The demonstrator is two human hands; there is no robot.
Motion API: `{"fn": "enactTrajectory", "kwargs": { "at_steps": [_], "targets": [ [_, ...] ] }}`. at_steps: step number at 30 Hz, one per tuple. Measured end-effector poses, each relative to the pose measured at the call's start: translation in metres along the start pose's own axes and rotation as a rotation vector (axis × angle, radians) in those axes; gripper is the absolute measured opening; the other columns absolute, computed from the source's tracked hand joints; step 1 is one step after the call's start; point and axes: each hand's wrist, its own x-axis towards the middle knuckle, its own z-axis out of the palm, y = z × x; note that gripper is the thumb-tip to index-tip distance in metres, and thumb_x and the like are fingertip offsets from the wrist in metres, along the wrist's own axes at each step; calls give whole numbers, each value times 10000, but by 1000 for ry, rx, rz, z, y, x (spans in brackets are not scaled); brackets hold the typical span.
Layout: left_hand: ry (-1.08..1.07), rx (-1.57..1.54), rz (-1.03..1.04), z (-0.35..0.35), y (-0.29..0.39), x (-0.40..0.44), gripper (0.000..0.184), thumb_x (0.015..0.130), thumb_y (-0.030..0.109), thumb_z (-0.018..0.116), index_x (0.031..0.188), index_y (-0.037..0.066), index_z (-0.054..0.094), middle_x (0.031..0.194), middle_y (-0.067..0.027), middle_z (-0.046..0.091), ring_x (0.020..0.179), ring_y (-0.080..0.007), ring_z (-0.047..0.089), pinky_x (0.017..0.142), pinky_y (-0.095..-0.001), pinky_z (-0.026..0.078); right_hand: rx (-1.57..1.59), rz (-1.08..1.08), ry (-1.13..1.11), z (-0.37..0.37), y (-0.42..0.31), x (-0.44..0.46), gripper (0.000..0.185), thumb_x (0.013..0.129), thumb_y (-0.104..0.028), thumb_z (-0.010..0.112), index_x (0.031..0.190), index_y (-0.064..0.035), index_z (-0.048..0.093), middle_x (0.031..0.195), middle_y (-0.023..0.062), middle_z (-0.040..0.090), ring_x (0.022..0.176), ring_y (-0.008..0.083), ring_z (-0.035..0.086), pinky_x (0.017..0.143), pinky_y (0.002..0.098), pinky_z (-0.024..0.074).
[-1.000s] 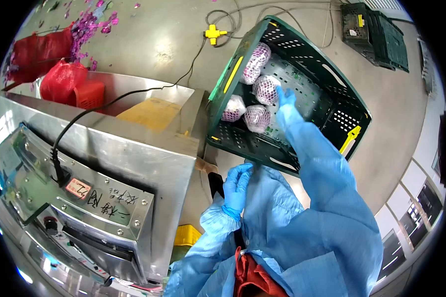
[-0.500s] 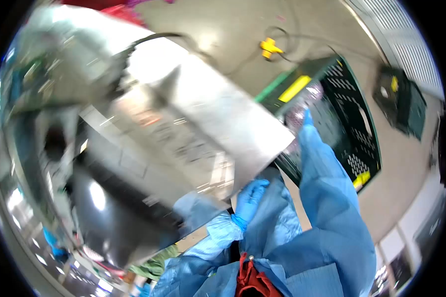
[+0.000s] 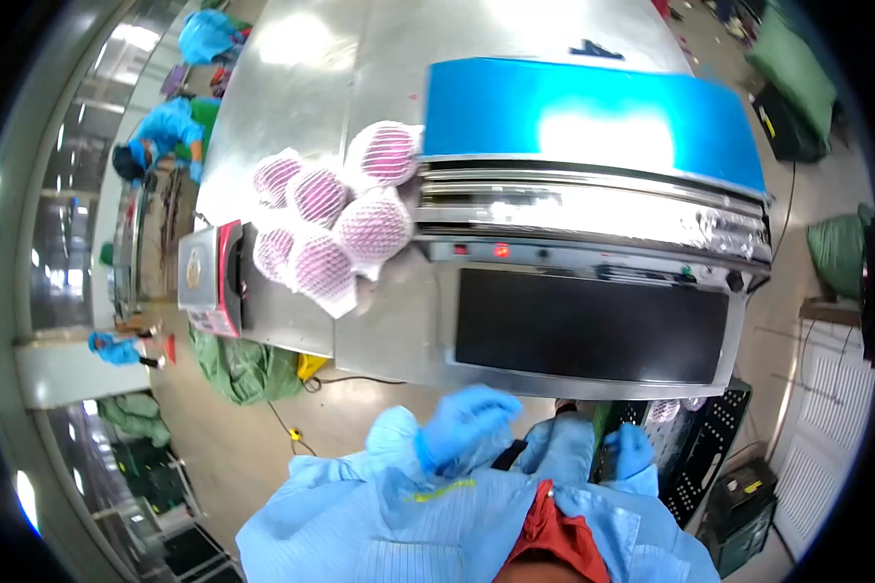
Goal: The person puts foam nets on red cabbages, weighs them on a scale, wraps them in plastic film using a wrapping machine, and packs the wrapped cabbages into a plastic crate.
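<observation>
Right hand [image 3: 632, 449] now back from the crate [image 3: 717, 432]'s netted balls [image 3: 663, 412], at crate's 9 o'clock (reach apparently over); finger state can't be told. Left hand [image 3: 472, 423] loosely spread, nothing visible in it; six balls [image 3: 326, 202] on table [image 3: 301, 107], its 11 o'clock.

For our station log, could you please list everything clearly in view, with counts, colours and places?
Netted bundles: six, pinkish-purple in white nets, table's left half; more in the perforated crate
Metal table: one, silver, centre
Machine: one, blue, silver and black, table's right half
Boxy device: one, silver, red and black, table's left end
Perforated crate: one, dark green, beside the right hand
Other crates: at least two, dark, right side
Sacks: at least three, green, lower left and far right
Cable connector: one, yellow, floor, lower left
Co-workers: three, blue clothing, far left
Hands (left, right): two, blue-gloved, below the table's near edge
</observation>
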Motion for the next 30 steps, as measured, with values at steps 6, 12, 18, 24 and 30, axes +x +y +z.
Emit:
{"fn": "enactTrajectory", "kwargs": {
  "at_steps": [6, 12, 18, 24, 30],
  "targets": [
    [1234, 270, 437, -208, 7, 7, 349, 892, 111, 559, 1229, 28, 522, 1112, -71, 566, 1035, -171, 529, 890, -320, 451, -337, -824, -610, 202, -189, -34, 222, 882, -179, 632, 1017, -4, 610, 886, 90, 638, 757, 159, 600, 674, 300, 484],
    [989, -637, 417, -342, -65, 72, 517, 955, 449, 439, 1271, 41, 470, 1175, -131, 588, 931, -236, 625, 715, -343, 540, -837, -1258, -329, 452, -298, -27, 837, 836, -443, 640, 1390, 90, 308, 1387, 282, 395, 1348, 438, 283, 1069, 539, 252],
    [733, -1118, 251, -311, 2, 52, 682, 916, 588, 431, 1316, 37, 472, 1065, -132, 655, 828, -207, 645, 766, -356, 544, -1153, -1285, -214, 516, -278, 1, 1115, 749, -646, 608, 1361, 197, 210, 1394, 331, 328, 1323, 457, 270, 1099, 574, 123],
    [816, -914, 438, -242, 58, 12, 645, 957, 507, 406, 1363, 6, 406, 1188, -145, 596, 960, -210, 621, 950, -355, 470, -982, -1204, -371, 458, -312, -53, 1144, 726, -597, 681, 1414, 138, 138, 1354, 334, 325, 1269, 455, 326, 1086, 539, 209],
    [449, -567, 602, -150, 161, 54, 525, 995, 372, 382, 1366, 0, 389, 1312, -138, 499, 1156, -239, 527, 987, -367, 443, -501, -1507, -55, 312, -370, -23, 1056, 725, -469, 750, 1388, 137, 195, 1249, 313, 420, 1124, 435, 451, 962, 478, 396]
  ]
}}
